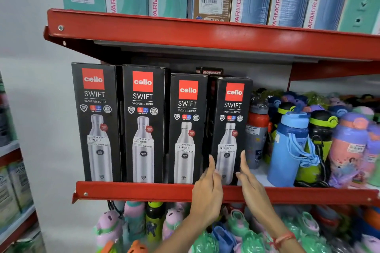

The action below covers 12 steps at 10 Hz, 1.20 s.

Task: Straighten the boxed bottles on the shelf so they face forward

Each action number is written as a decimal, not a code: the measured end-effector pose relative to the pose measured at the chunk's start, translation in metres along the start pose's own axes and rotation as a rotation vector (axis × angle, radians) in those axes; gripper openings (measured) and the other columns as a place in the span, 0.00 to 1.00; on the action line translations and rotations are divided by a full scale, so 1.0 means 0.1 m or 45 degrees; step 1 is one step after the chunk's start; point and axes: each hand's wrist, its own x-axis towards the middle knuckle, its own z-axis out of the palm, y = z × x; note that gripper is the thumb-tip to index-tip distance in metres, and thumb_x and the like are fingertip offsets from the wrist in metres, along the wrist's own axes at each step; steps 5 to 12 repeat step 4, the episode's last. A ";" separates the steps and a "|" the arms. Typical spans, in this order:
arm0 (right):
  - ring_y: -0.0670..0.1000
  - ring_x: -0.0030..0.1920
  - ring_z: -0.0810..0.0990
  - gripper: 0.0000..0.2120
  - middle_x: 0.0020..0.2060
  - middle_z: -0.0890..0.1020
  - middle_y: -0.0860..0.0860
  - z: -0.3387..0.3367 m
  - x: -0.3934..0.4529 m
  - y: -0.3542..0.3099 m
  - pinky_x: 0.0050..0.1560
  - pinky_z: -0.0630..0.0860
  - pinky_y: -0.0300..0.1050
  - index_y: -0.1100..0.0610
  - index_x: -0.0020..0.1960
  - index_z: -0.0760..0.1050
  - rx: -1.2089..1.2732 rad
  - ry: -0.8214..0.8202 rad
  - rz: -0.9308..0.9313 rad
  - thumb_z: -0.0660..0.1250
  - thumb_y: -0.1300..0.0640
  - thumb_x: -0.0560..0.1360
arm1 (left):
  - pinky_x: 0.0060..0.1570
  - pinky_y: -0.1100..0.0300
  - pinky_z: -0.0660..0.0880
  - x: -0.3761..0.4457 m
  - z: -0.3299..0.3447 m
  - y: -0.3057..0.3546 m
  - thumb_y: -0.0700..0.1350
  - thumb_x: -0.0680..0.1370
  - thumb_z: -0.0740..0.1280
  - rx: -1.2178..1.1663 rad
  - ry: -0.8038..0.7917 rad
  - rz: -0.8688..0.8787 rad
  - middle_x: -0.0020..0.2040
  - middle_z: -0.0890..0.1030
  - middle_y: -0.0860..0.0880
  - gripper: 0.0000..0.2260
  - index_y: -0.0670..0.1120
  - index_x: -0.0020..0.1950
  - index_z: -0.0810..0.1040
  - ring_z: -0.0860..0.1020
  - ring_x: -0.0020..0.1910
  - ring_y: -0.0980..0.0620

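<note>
Fingers (211, 162) of both hands are spread apart, flanking the upright rightmost of 4 boxes (230, 129); neither grips it.

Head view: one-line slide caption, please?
Both open hands, left hand and right hand, flank the rightmost Cello box on the red shelf.
</note>
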 end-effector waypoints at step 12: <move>0.47 0.73 0.61 0.24 0.75 0.62 0.51 -0.02 -0.19 -0.46 0.69 0.61 0.47 0.44 0.75 0.49 -0.192 0.448 -0.343 0.53 0.51 0.82 | 0.69 0.58 0.65 -0.20 -0.46 0.26 0.59 0.81 0.46 -0.048 -0.007 0.244 0.72 0.70 0.48 0.24 0.56 0.76 0.52 0.67 0.70 0.57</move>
